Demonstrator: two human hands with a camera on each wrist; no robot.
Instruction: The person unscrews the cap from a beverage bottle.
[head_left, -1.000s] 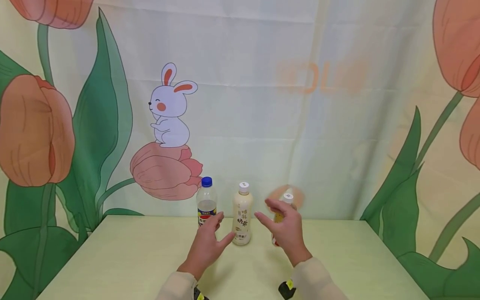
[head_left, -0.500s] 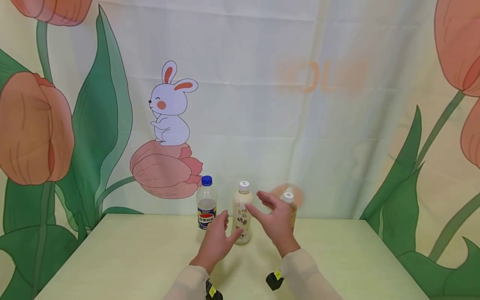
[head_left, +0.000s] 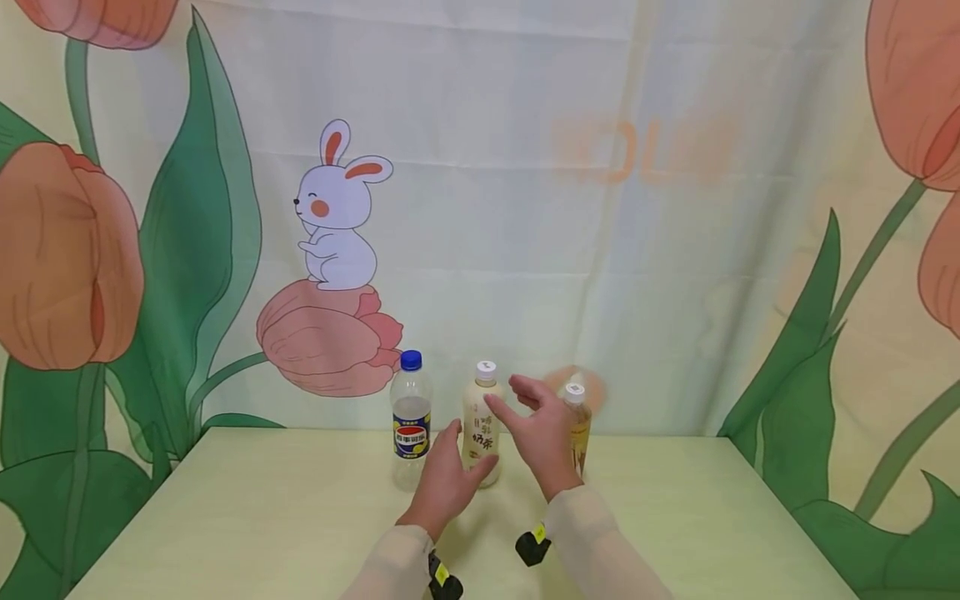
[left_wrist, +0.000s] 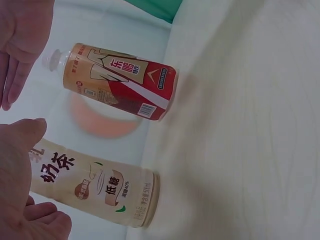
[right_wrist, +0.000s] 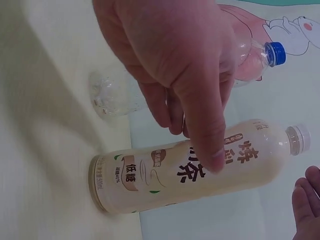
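A milk tea bottle [head_left: 477,421] with a white cap stands upright on the table, between both hands. My left hand [head_left: 446,477] is beside its lower part, thumb apart from loosely bent fingers. My right hand [head_left: 542,437] is higher up on the other side, its thumb overlapping the bottle's upper body in the head view. In the left wrist view, the left hand [left_wrist: 17,175] lies over the bottle's upper part. The right wrist view shows the left hand [right_wrist: 175,55] large in front and the right hand's fingertips [right_wrist: 306,197] near the cap. Neither hand grips anything.
Left of the milk tea stands a clear cola bottle [head_left: 412,433] with a blue cap. To its right is an orange-and-red labelled bottle [left_wrist: 125,80], partly hidden by the right hand in the head view. A curtain with tulips and a rabbit [head_left: 337,225] hangs behind the table [head_left: 262,517].
Both hands have come inward towards the milk tea bottle, the left moving right and the right moving left. More of the cola bottle and the right-hand bottle now shows. The bottles stay put.
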